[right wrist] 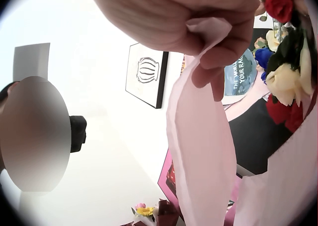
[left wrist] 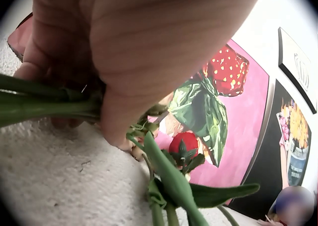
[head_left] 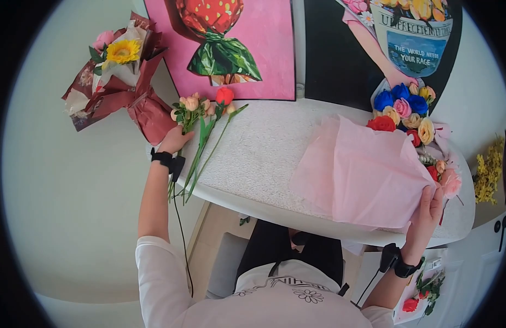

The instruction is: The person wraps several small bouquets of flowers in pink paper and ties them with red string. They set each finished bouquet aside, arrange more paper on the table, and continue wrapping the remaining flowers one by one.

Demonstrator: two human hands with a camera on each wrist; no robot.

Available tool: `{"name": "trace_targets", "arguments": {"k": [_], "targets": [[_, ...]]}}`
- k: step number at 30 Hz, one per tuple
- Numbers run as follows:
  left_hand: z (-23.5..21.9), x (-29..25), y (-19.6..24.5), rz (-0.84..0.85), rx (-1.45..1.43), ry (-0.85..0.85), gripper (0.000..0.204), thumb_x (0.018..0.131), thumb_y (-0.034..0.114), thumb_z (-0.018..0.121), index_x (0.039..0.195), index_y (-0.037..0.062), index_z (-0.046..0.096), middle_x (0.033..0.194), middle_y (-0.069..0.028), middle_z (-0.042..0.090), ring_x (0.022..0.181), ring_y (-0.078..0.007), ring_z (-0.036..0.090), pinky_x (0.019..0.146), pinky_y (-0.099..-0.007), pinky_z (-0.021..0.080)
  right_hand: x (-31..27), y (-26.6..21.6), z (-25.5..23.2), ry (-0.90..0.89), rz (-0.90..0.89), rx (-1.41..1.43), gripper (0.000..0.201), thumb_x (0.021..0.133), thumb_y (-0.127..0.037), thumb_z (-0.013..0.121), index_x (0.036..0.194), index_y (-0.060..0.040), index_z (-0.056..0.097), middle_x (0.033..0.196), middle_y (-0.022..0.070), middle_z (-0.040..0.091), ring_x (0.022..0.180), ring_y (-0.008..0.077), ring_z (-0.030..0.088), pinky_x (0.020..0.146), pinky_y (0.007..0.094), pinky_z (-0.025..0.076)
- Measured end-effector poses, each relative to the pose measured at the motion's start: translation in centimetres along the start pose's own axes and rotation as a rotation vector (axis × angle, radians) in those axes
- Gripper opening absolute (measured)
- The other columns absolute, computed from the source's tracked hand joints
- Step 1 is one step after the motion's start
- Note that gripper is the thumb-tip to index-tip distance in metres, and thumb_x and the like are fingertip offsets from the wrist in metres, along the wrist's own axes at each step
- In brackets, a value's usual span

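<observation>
At the table's left end my left hand [head_left: 175, 141] grips the green stems of a bunch of small pale pink roses [head_left: 192, 104]; the left wrist view shows the stems [left wrist: 47, 106] running under the palm. Beside it lie a red flower [head_left: 224, 95] and a few long green stems. My right hand [head_left: 429, 206] pinches the edge of a pink wrapping sheet [head_left: 368, 175] at the right; in the right wrist view the fingers curl round the sheet's edge [right wrist: 203, 136]. Behind the sheet lie blue, red and cream roses [head_left: 403, 104], with a pink flower [head_left: 451, 183] near the hand.
A sunflower bouquet in dark red wrap [head_left: 149, 109] stands at the left end. Two pictures, a pink one [head_left: 280, 54] and a black one [head_left: 335, 71], stand along the table's back. The white textured tabletop [head_left: 264, 147] lies between the hands. Yellow flowers [head_left: 488, 169] are at the far right.
</observation>
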State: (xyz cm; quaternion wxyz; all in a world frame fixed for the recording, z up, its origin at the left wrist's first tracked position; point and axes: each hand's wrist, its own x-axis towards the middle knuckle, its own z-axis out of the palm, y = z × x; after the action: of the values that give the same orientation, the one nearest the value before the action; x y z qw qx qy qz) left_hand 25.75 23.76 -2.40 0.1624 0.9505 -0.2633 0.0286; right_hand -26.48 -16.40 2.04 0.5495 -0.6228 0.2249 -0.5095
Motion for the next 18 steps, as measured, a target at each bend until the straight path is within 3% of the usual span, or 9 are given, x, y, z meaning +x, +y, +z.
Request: {"name": "trace_targets", "arguments": {"k": [2, 4, 6, 8, 10, 12, 13, 15, 18], "targets": [[-0.9, -0.4, 0.6, -0.038, -0.102, -0.080, 0.064, 0.086, 0.045, 0.067, 0.123, -0.0071, 0.056, 0.097, -0.0193, 0.068, 0.085, -0.0253, 0.067, 0.075, -0.0373, 0.051, 0.1, -0.3, -0.5, 0.058, -0.033, 0.096, 0.025, 0.103, -0.021, 0.051, 0.116, -0.0009, 0.057, 0.110, 0.0030, 0.062, 0.102, 0.0091, 0.055, 0.092, 0.0255, 0.041], [-2.1, -1.5, 1.3, -0.028, -0.161, -0.111, 0.068, 0.086, 0.048, 0.067, 0.122, -0.0081, 0.056, 0.097, -0.0164, 0.067, 0.080, -0.0198, 0.065, 0.070, -0.0361, 0.052, 0.4, -1.3, -0.6, 0.161, -0.071, 0.211, 0.027, 0.103, -0.021, 0.051, 0.118, 0.0002, 0.057, 0.113, 0.0043, 0.063, 0.104, 0.0103, 0.056, 0.093, 0.0269, 0.042], [-3.0, -2.5, 2.2, -0.145, -0.211, -0.089, 0.066, 0.085, 0.048, 0.069, 0.121, -0.0068, 0.058, 0.109, -0.0232, 0.067, 0.103, -0.0295, 0.065, 0.090, -0.0395, 0.048, 0.7, -1.3, -3.0, 0.253, -0.108, 0.220, 0.031, 0.103, -0.023, 0.050, 0.123, 0.0007, 0.054, 0.120, 0.0069, 0.061, 0.108, 0.0131, 0.057, 0.094, 0.0297, 0.044], [-1.9, -2.2, -0.6, 0.095, -0.138, 0.172, 0.060, 0.086, 0.040, 0.071, 0.122, -0.0067, 0.058, 0.113, -0.0228, 0.065, 0.107, -0.0287, 0.063, 0.092, -0.0380, 0.047, 1.2, -2.4, -2.8, 0.428, -0.157, 0.283, 0.033, 0.103, -0.024, 0.050, 0.125, 0.0006, 0.053, 0.122, 0.0081, 0.060, 0.109, 0.0144, 0.057, 0.094, 0.0308, 0.045], [-3.8, -3.4, 1.3, 0.111, -0.126, 0.269, 0.055, 0.088, 0.031, 0.071, 0.125, -0.0060, 0.056, 0.115, -0.0199, 0.064, 0.109, -0.0263, 0.061, 0.093, -0.0355, 0.047, 1.8, -2.2, -4.6, 0.513, -0.241, 0.306, 0.035, 0.103, -0.025, 0.050, 0.127, 0.0010, 0.051, 0.124, 0.0109, 0.059, 0.111, 0.0172, 0.057, 0.096, 0.0326, 0.045], [-4.6, -5.0, 4.5, 0.162, -0.362, 0.412, 0.052, 0.089, 0.024, 0.069, 0.130, -0.0045, 0.054, 0.116, -0.0151, 0.063, 0.103, -0.0231, 0.061, 0.092, -0.0332, 0.047, 2.1, -2.8, -5.1, 0.598, -0.298, 0.341, 0.037, 0.103, -0.025, 0.049, 0.128, 0.0018, 0.050, 0.126, 0.0125, 0.058, 0.113, 0.0191, 0.056, 0.098, 0.0333, 0.045], [-5.9, -6.7, 8.3, 0.180, -0.571, 0.319, 0.052, 0.090, 0.020, 0.068, 0.134, -0.0024, 0.051, 0.119, -0.0103, 0.061, 0.102, -0.0183, 0.059, 0.091, -0.0314, 0.046, 2.2, -2.8, -5.3, 0.598, -0.291, 0.338, 0.037, 0.103, -0.025, 0.049, 0.129, 0.0021, 0.050, 0.127, 0.0131, 0.057, 0.115, 0.0197, 0.056, 0.099, 0.0335, 0.044], [-8.1, -10.7, 16.3, 0.250, -0.695, 0.123, 0.050, 0.095, 0.022, 0.063, 0.136, -0.0017, 0.048, 0.128, -0.0089, 0.058, 0.110, -0.0168, 0.056, 0.098, -0.0312, 0.043, 2.2, -2.1, -5.7, 0.591, -0.271, 0.334, 0.037, 0.103, -0.024, 0.049, 0.130, 0.0027, 0.049, 0.129, 0.0143, 0.056, 0.118, 0.0210, 0.055, 0.101, 0.0341, 0.043], [-7.5, -14.1, 23.1, 0.445, -0.871, -0.153, 0.059, 0.093, 0.033, 0.062, 0.139, 0.0007, 0.046, 0.134, -0.0108, 0.055, 0.115, -0.0197, 0.055, 0.101, -0.0343, 0.040, 1.8, -1.3, -3.5, 0.413, -0.049, 0.170, 0.035, 0.103, -0.020, 0.048, 0.127, 0.0050, 0.050, 0.129, 0.0142, 0.056, 0.118, 0.0215, 0.055, 0.102, 0.0336, 0.042]]}}
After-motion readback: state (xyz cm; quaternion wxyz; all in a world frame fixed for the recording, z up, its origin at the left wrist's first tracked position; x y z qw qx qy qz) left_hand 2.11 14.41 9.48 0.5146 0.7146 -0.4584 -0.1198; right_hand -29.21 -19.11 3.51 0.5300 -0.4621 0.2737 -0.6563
